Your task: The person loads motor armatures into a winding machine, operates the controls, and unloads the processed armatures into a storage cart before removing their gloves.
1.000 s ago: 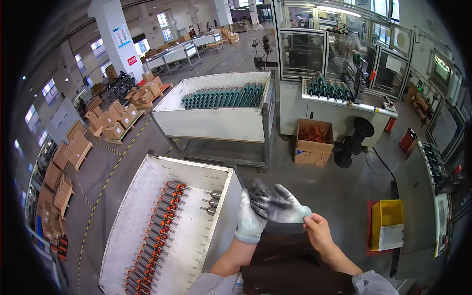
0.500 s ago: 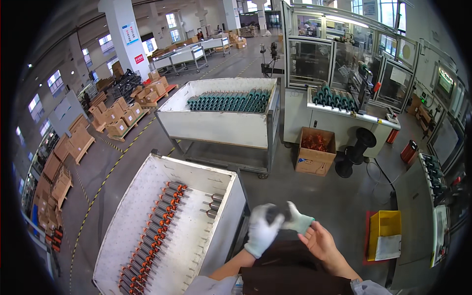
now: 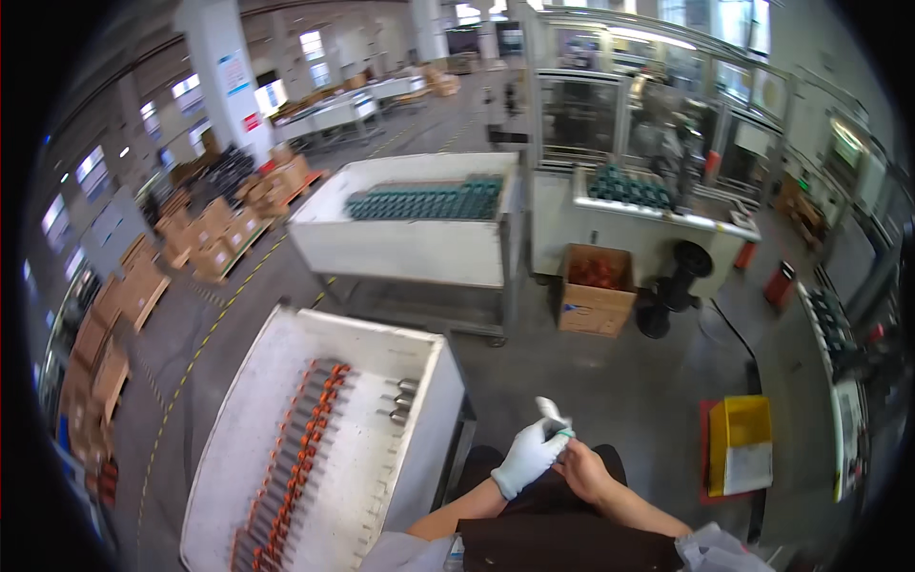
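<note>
My left hand [image 3: 526,459] wears a white work glove and is closed on a second white glove [image 3: 550,412], whose upper part sticks up above the fingers. Bare, my right hand [image 3: 583,473] meets it from the right, its fingers bent together at the loose glove's green-edged cuff. Both hands are in front of my dark apron. To their left stands a white-walled cart [image 3: 434,400] holding a long row of grey metal shafts with orange parts [image 3: 303,453]. A few bare metal shafts [image 3: 402,400] lie along its right side.
Farther ahead is another white cart [image 3: 400,250] with green-coated shafts [image 3: 424,198]. An open cardboard box [image 3: 596,310] and a black spool [image 3: 675,291] sit before a glazed machine [image 3: 591,114]. A yellow bin [image 3: 742,429] is at the right.
My hands have come together and a little lower. The fingers of my right hand, spread before, are now bent at the glove's cuff. The whole view has shifted slightly.
</note>
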The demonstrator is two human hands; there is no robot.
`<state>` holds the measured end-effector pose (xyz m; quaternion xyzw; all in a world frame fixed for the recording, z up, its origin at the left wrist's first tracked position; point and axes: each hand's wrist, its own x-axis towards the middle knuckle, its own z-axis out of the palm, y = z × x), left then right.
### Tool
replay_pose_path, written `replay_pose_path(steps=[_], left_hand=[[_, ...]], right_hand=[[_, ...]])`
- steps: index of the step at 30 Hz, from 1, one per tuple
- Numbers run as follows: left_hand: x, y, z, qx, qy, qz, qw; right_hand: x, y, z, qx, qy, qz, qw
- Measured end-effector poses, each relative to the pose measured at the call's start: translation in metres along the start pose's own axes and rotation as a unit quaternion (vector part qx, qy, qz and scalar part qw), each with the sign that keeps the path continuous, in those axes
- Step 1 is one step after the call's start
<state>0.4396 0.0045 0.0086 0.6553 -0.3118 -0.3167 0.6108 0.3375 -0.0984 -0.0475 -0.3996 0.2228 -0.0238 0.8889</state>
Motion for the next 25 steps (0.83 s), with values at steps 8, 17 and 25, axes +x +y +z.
replay_pose_path(steps=[8, 17, 25], left_hand=[[-0.031, 0.022, 0.019, 0.16, 0.024, 0.071, 0.984], [-0.009, 0.037, 0.041, 0.122, -0.052, 0.085, 0.988], [-0.016, 0.039, 0.047, 0.156, -0.127, 0.14, 0.97]], right_hand=[[0.012, -0.08, 0.034, -0.204, -0.073, 0.026, 0.976], [0.004, -0.06, 0.02, 0.063, -0.111, -0.217, 0.968], [0.092, -0.029, -0.037, 0.164, -0.063, -0.005, 0.984]])
